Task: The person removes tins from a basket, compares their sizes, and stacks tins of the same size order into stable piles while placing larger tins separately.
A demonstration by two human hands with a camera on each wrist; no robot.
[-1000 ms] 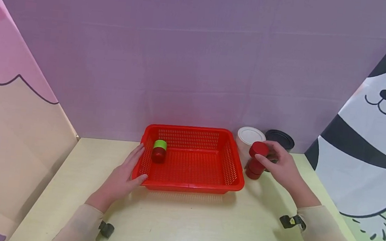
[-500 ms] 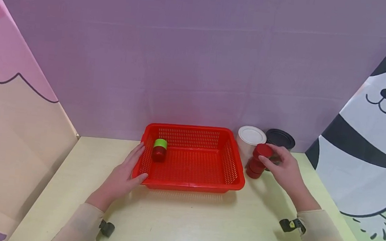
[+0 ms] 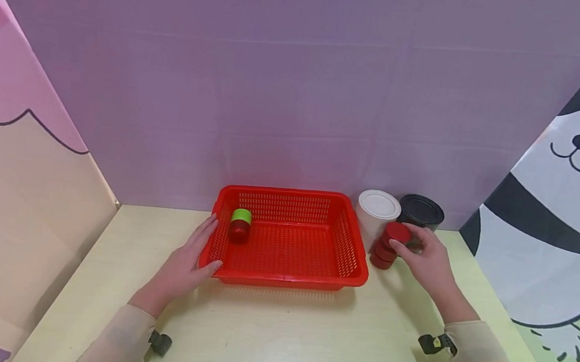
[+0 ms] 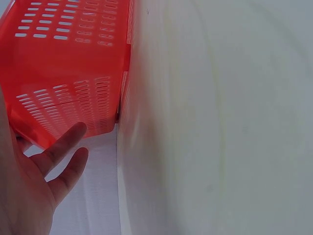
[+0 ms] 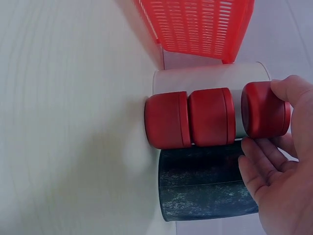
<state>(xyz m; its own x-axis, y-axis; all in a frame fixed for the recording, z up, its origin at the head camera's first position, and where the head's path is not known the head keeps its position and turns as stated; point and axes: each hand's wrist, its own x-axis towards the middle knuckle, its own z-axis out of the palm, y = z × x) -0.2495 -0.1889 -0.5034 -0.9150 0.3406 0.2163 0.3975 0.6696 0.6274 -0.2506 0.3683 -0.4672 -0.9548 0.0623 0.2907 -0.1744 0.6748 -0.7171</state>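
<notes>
My right hand pinches a small red jar between thumb and fingers. Below it, two similar red jars are stacked upright, with a narrow gap showing between the held jar and the upper one in the right wrist view. On the other side, my left hand rests at the left end of the red plastic basket. Its fingers are spread and fairly straight along the outside wall in the left wrist view. Inside the basket, a small jar with a bright green top part and dark red lower part is at the left.
Right behind the stack stand a white lidded canister and a dark canister with a black lid. A purple cloth backdrop rises behind the basket. The pale wooden table extends toward me.
My right hand has lowered the held red jar and shifted it slightly right, narrowing the gap above the stack. The left hand and the basket have stayed in place.
</notes>
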